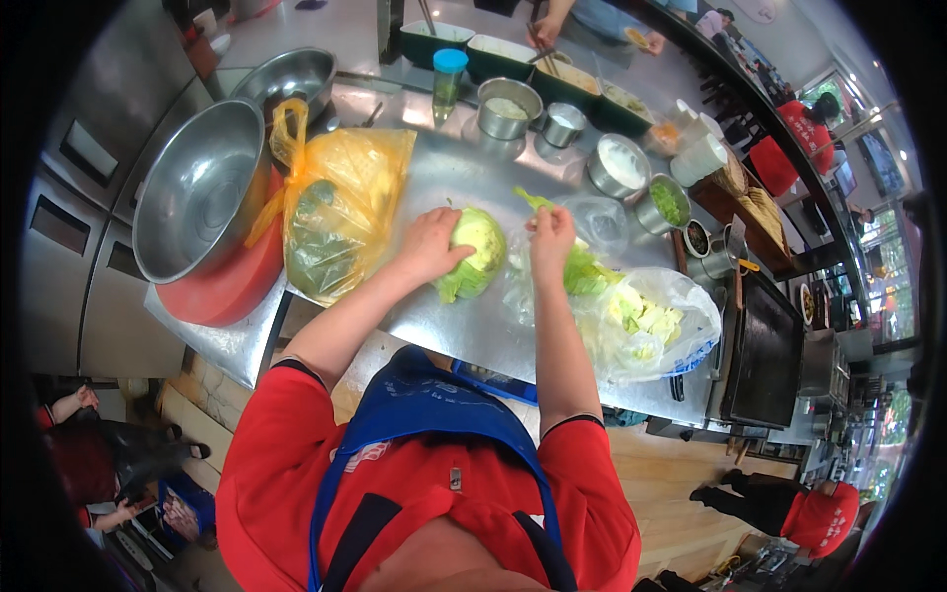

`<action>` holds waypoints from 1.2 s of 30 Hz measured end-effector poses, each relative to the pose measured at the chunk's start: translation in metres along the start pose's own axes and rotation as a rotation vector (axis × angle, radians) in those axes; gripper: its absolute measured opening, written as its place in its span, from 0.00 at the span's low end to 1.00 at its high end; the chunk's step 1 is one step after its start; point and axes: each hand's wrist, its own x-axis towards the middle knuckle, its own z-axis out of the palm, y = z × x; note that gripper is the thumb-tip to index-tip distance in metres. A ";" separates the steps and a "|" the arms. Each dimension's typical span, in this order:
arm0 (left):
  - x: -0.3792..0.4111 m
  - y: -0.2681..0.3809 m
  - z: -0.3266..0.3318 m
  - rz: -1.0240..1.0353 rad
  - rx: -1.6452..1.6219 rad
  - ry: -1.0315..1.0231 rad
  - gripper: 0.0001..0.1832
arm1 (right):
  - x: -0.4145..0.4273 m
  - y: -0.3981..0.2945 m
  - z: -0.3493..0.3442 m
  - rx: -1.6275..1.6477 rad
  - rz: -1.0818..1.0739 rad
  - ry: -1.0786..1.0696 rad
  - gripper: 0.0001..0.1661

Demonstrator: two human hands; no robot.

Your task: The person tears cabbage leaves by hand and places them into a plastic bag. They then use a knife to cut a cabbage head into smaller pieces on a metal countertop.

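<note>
My left hand [429, 248] grips the left side of a round, pale-green leafy head [484, 255], lettuce or cabbage. Its thumb lies across the top, and the head rests on the stainless-steel counter [429, 322]. In the fingertips of my right hand [553, 240] is a torn green leaf [531, 198], raised just right of the head. Under and beside that wrist are loose green leaves [588, 274]. They lie next to an opened clear plastic bag [695, 296] that holds torn pale leaf pieces [644, 318].
At left are a tied yellow plastic bag [355, 214] and a big steel bowl [200, 192] on a red round board [229, 300]. Steel pots [510, 122] and green tubs [436, 48] line the back. A griddle [766, 355] stands right, near a black handle [677, 388]. Other people work around.
</note>
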 end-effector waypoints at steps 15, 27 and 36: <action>0.003 0.002 -0.010 0.157 -0.350 -0.614 0.42 | 0.005 0.022 -0.019 -0.477 0.016 -0.883 0.21; 0.007 -0.031 -0.027 -0.319 -0.578 -0.482 0.33 | -0.069 0.018 -0.084 -0.288 -0.034 -0.681 0.07; 0.021 -0.008 -0.009 0.018 -0.090 -0.467 0.33 | -0.065 0.017 -0.053 -0.093 -0.251 -0.525 0.13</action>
